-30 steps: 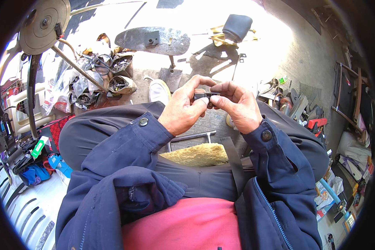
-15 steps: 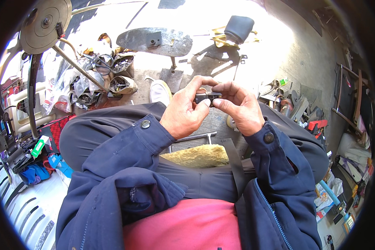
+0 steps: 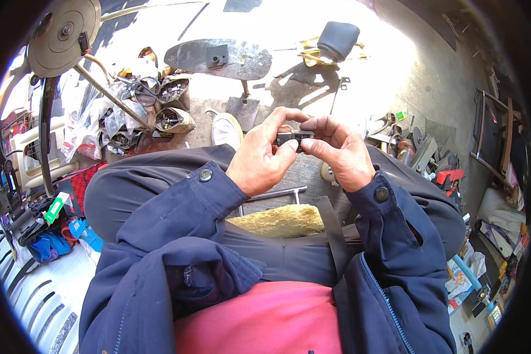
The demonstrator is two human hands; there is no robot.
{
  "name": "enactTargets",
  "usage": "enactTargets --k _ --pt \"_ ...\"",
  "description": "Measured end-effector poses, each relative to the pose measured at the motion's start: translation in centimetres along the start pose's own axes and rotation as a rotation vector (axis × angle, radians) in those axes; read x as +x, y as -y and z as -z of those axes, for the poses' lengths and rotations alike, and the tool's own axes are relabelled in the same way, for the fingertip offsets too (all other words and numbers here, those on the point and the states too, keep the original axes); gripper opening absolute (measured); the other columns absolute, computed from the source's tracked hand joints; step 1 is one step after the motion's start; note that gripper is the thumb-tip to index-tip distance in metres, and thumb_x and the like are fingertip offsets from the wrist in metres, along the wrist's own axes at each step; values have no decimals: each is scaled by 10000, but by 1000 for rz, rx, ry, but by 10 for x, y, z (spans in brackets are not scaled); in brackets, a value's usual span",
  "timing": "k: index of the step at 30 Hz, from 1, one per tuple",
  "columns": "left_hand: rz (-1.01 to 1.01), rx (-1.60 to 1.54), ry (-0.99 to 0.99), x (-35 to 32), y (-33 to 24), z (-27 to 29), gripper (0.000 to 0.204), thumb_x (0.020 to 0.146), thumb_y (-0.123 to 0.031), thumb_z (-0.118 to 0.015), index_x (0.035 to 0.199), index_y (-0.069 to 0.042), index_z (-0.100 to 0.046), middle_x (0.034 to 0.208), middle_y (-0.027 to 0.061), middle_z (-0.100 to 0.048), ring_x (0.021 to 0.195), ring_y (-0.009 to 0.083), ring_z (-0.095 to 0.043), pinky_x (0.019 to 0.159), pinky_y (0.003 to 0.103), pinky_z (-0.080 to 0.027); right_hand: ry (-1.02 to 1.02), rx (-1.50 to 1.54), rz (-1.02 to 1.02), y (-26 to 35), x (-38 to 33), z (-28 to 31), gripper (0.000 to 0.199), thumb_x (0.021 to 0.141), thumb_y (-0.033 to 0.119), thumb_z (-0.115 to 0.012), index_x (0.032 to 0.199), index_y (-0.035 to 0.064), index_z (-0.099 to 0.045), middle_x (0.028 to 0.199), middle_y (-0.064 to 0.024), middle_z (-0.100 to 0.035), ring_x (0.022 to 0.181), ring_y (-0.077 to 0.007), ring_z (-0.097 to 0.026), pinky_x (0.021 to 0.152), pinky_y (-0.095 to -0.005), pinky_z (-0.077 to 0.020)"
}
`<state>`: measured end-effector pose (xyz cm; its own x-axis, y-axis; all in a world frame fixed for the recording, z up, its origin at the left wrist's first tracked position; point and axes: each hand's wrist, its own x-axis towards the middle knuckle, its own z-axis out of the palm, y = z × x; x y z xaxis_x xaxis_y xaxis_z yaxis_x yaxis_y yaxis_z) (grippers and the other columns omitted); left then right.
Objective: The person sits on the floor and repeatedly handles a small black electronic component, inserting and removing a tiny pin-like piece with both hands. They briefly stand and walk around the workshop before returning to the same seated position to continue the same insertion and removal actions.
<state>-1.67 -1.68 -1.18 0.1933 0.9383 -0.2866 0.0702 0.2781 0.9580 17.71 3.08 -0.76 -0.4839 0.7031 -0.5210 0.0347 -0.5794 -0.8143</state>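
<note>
Both hands meet over my knees on a small black block-shaped part [image 3: 293,138]. My left hand [image 3: 264,154] pinches its left end between thumb and fingers. My right hand [image 3: 336,150] grips its right end, thumb underneath. Most of the part is hidden by my fingers. I sit in dark blue sleeves and trousers, with a yellow foam cushion [image 3: 280,221] and a metal bar between my legs.
A flat grey metal plate on a stand [image 3: 218,58] is ahead on the sunlit concrete. Bags of small parts [image 3: 159,109] lie to the left beside a round metal disc [image 3: 62,32]. A black padded seat [image 3: 338,38] and scattered tools [image 3: 413,147] lie to the right.
Both hands stay on the small black part with only slight finger shifts. The view has barely moved.
</note>
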Motion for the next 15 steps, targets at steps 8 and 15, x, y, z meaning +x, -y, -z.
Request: enactTargets --k 8,15 --pt "-1 -2 -6 0 3 -1 401 942 -29 -496 1342 -46 -515 1038 62 -601 790 83 -570 729 248 -505 25 33 -46 1 2 3 314 925 -2 -695 1220 -44 -593 1106 -117 -678 1037 -158 -664 941 -309 -550" --pt "29 -41 14 0 3 -1 403 947 -33 -497 1349 -52 -511 988 56 -599 779 82 -563 723 256 -501 14 34 -17 -1 1 3 304 930 33 -709 1213 -34 -623 1094 -101 -684 994 -150 -662 910 -302 -549"
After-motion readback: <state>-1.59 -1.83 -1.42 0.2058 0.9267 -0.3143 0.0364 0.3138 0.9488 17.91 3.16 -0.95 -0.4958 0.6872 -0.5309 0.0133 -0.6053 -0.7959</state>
